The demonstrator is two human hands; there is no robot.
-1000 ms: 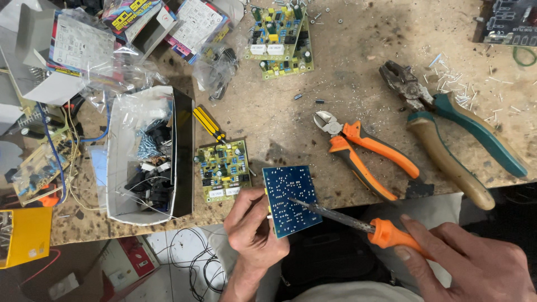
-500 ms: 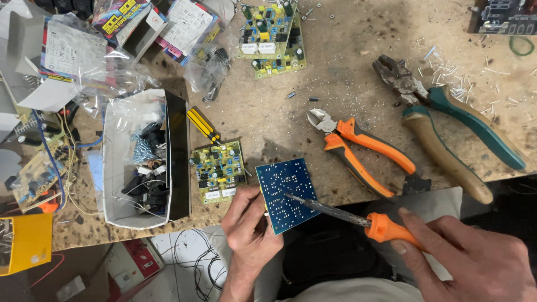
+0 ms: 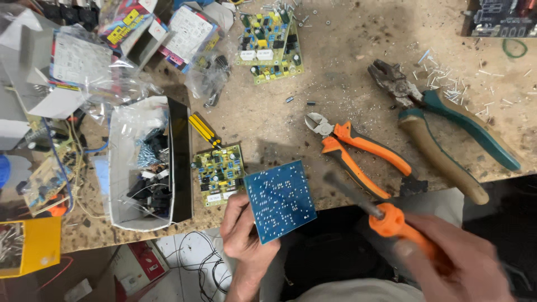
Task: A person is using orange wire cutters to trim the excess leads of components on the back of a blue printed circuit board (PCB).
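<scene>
Two pairs of pliers lie on the speckled wooden workbench [image 3: 347, 67] beyond the square blue circuit board [image 3: 279, 200]: orange-handled side cutters [image 3: 358, 154] just past its far right corner, and rusty pliers with green and brown handles [image 3: 442, 131] farther right. Left of the blue board, a small green populated circuit board [image 3: 219, 173] almost touches it, a yellow-and-black screwdriver handle [image 3: 204, 130] lies above that, and a white open box of screws and black parts [image 3: 144, 162] stands farther left.

Nearly all of the blue board overhangs the bench's near edge, with open room below and to its right. Its solder side faces up, dotted with pale joints. The left hand [image 3: 246, 240] clamps its lower left edge. The right hand [image 3: 453, 263], blurred, is closed around an orange-handled soldering iron [image 3: 375, 207], whose tip hangs just right of the board, apart from it.
</scene>
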